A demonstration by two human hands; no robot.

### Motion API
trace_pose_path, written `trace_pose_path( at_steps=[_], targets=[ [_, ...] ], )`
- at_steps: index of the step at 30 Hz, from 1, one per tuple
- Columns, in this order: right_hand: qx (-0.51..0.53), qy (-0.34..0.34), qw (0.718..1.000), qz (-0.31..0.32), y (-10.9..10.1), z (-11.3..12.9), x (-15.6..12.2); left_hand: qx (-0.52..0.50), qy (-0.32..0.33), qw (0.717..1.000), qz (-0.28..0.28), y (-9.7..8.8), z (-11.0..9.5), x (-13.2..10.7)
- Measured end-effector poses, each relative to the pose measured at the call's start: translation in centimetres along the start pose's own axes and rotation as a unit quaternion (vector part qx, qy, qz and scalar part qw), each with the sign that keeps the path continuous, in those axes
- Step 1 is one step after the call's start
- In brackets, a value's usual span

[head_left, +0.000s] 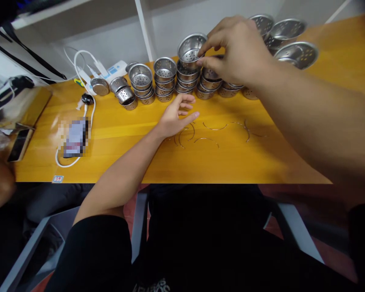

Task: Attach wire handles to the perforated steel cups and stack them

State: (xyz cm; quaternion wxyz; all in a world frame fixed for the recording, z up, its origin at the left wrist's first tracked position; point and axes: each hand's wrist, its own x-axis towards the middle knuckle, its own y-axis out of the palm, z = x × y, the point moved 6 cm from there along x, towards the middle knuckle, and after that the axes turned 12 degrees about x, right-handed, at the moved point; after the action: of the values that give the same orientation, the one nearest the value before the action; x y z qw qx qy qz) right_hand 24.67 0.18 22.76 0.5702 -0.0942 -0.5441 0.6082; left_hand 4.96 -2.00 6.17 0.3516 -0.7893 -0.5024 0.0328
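Observation:
My right hand point(234, 48) pinches the rim of a small perforated metal cup point(191, 50) between thumb and fingers. That cup is tilted over a stack of similar cups point(187, 75); whether it touches them I cannot tell. My left hand point(178, 113) is held over the table with its fingers apart and nothing in it. Near it lie several thin curved wires point(207, 140), some partly behind the hand. More cup stacks stand to the left, such as one stack point(140, 81) and another stack point(165, 77). My right forearm covers part of the stacks on the right.
Larger perforated cups point(296, 54) stand at the back right of the wooden table point(118, 154). On the left are a power strip point(114, 71), a white cable point(94, 109) and a blurred-out phone-like object point(76, 138). Another person's arm point(0, 182) shows at the left edge.

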Motion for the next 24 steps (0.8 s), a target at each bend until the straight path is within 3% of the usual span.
trace_pose_path(
  at_steps=[4,10,14,20,22,24],
  targets=[
    [-0.014,0.001,1.0,-0.003,0.9,-0.5,-0.2,-0.006,0.011,1.0,0.002,-0.1,-0.5,-0.1],
    [0.029,-0.004,1.0,0.007,2.0,-3.3,-0.2,-0.005,0.005,1.0,0.007,-0.1,-0.8,-0.2],
    [0.007,-0.002,1.0,0.016,1.5,-2.6,-1.0,-0.008,0.005,1.0,0.011,-0.2,-0.9,-0.2],
    [0.014,-0.041,0.999,0.023,-1.3,-0.4,-1.8,-0.005,0.007,1.0,0.01,0.0,-0.5,0.0],
    [0.013,-0.046,0.999,0.002,-3.3,-1.6,-1.3,-0.008,0.005,1.0,0.01,0.0,-0.3,0.0],
    [0.009,-0.003,1.0,-0.026,-5.7,-4.9,-0.1,-0.013,0.008,1.0,0.01,0.1,-0.2,0.0]
  ],
)
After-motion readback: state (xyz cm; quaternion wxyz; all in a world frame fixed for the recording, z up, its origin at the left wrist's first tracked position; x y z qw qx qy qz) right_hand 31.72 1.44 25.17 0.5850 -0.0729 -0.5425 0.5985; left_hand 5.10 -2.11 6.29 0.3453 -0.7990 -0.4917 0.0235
